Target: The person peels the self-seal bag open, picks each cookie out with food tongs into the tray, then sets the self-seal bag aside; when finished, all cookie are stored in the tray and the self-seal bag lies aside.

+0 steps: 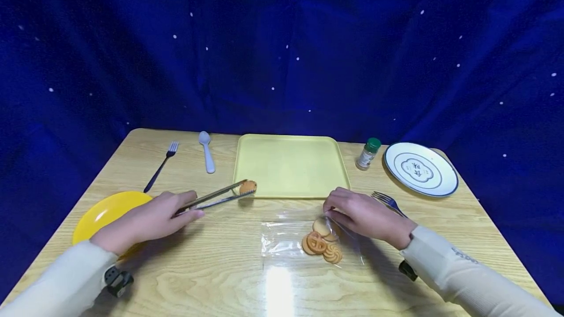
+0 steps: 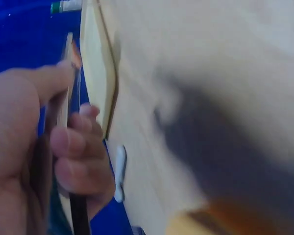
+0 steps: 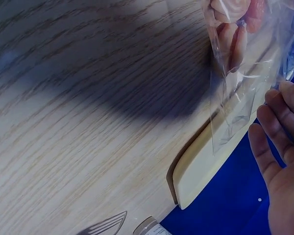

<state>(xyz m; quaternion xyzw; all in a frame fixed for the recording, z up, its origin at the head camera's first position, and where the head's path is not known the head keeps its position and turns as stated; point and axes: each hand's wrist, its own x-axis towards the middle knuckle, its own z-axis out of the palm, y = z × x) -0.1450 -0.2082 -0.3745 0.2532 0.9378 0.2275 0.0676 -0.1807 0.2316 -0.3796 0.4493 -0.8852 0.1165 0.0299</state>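
My left hand (image 1: 150,219) grips a pair of metal tongs (image 1: 226,199) that reach toward the middle of the table. Pinched at their tips is a round cookie (image 1: 247,187), held near the front left corner of the pale yellow tray (image 1: 291,165). With thumb and fingertips, my right hand (image 1: 367,215) pinches the edge of a clear plastic bag (image 1: 284,241). Several cookies (image 1: 317,242) lie inside that bag, in its right part. In the right wrist view the bag (image 3: 235,115) hangs beside the fingers, partly cut off by the frame.
A yellow plate (image 1: 101,214) sits under the left forearm. Behind it lie a fork (image 1: 160,168) and a light spoon (image 1: 207,152). Right of the tray are a green-capped shaker (image 1: 368,154), a white plate (image 1: 436,177) and another fork (image 1: 387,201), partly behind my right hand.
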